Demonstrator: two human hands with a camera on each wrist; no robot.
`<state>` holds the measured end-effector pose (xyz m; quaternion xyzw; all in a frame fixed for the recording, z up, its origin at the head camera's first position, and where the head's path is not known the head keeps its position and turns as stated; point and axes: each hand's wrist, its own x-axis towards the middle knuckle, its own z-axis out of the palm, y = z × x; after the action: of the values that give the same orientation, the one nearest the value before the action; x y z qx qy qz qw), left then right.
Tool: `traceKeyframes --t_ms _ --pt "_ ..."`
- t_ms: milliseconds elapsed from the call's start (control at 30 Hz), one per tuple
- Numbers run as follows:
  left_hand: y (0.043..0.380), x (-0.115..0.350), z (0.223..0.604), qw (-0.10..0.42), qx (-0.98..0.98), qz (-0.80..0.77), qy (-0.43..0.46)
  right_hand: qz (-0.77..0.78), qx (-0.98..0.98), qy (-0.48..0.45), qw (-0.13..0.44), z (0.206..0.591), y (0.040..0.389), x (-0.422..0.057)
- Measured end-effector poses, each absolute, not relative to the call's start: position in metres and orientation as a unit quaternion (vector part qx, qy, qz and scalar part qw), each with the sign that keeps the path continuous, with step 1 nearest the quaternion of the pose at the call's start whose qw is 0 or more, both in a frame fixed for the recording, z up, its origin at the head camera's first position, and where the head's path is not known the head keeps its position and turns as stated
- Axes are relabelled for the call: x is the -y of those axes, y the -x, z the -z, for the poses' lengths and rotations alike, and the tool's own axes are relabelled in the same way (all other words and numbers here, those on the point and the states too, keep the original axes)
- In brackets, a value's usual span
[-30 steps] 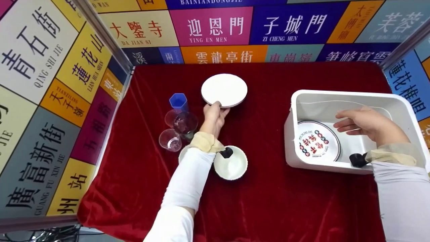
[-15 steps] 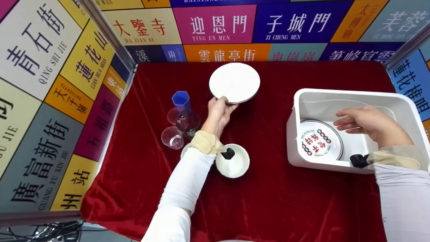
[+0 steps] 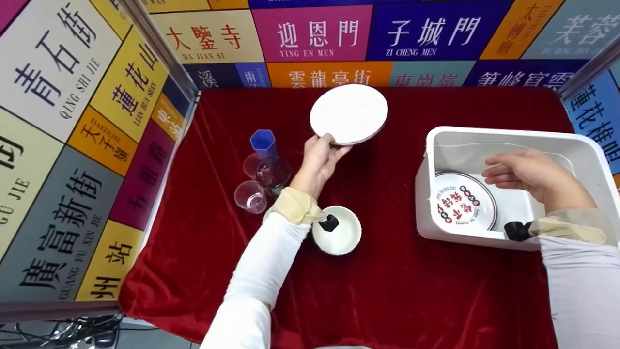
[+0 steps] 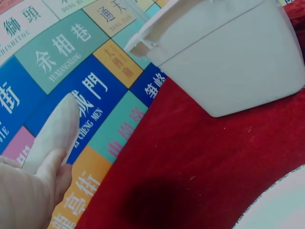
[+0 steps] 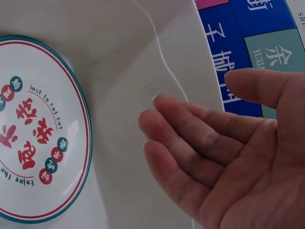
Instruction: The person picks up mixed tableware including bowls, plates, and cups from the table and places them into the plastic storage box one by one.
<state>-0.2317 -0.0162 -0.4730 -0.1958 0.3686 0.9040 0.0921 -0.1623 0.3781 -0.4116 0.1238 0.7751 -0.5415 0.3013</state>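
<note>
My left hand [image 3: 320, 160] grips the near edge of a white plate [image 3: 348, 114], thumb on top. The plate is held up over the back of the table, and in the left wrist view the plate [image 4: 55, 131] shows almost edge-on. My right hand [image 3: 535, 177] is over a white plastic bin [image 3: 423, 203], fingers extended and apart, touching nothing visible. Inside the bin, at its left, lies a plate [image 3: 465, 206] with red characters; the right wrist view shows this plate [image 5: 62, 119] has a green and red rim, to the left of the fingertips.
A white bowl [image 3: 341, 240] stands below my left wrist. Left of that forearm are a blue hexagonal cup [image 3: 263, 141], a clear cup [image 3: 250, 198] and a dark see-through glass [image 3: 273, 172]. Red cloth [image 3: 411, 291] covers the table; printed panels [image 3: 315, 34] wall the back and sides.
My left hand has lifted the white plate and carried it up and to the right, away from the cups. The right hand stays almost still over the bin.
</note>
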Motion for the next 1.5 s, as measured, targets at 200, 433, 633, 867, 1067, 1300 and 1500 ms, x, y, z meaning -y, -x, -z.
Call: traceKeyframes --t_ms 200,433,633,867,1067,1300,1500 --pt "0.224 0.015 0.463 0.124 -0.388 -0.897 0.170 0.568 -0.761 -0.129 0.286 0.405 0.161 -0.373" --pt "0.215 0.014 0.453 0.148 -0.409 -0.889 0.142 0.597 -0.745 -0.128 0.268 0.403 0.160 -0.366" --pt "0.207 0.009 0.443 0.164 -0.425 -0.882 0.121 0.618 -0.731 -0.132 0.257 0.399 0.159 -0.360" --pt "0.197 0.003 0.431 0.173 -0.430 -0.881 0.095 0.633 -0.726 -0.117 0.244 0.390 0.156 -0.353" --pt "0.192 0.000 0.425 0.189 -0.437 -0.875 0.086 0.658 -0.709 -0.105 0.229 0.382 0.156 -0.345" --pt "0.182 -0.007 0.417 0.215 -0.438 -0.870 0.071 0.677 -0.692 -0.108 0.226 0.379 0.158 -0.339" --pt "0.177 -0.012 0.411 0.235 -0.447 -0.862 0.053 0.696 -0.675 -0.099 0.224 0.376 0.158 -0.336"
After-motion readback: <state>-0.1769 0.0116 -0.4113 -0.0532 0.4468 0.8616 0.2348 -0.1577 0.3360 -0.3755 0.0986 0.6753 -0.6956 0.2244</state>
